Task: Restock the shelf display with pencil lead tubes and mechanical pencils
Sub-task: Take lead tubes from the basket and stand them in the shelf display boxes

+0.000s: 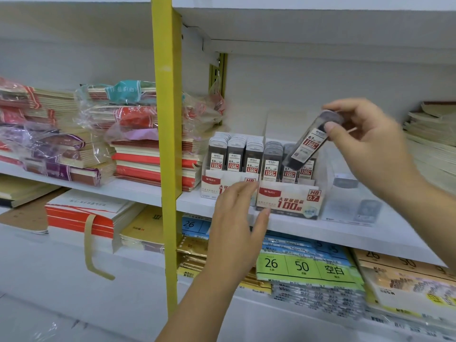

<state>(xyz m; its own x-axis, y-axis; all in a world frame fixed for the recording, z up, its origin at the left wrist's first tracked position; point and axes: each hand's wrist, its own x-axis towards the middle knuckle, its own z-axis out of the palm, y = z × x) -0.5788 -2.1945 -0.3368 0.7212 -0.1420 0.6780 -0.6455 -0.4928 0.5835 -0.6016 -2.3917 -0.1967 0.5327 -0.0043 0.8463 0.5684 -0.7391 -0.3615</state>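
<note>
Nearest the camera, the left hand (237,218) is held up with fingers straight and loose, holding nothing. It is in front of the two display boxes, and I cannot tell if it touches them.

Far left on the shelf (148,193) lie wrapped notebook stacks (98,134), then a yellow post (165,144). Right of the post stands the 0.5 box (209,186), full of upright tubes. Just beside it is the 0.7 box (288,198), whose rows (270,159) look nearly full too.

Over the 0.7 box hangs the lead tube (308,146), pinched at its top end by the thumb and fingers of the right hand (370,144). Its long axis is tilted, cap up and right, bottom down and left, pointing into the right rows of that box. The right hand is the nearer one to this place, so I judge the tube must be turned upright and pushed down between its neighbours. The standing tubes leave little room, and the bottom may catch on their caps.

Right of the box is a clear tray (350,193), then paper stacks (431,144).
</note>
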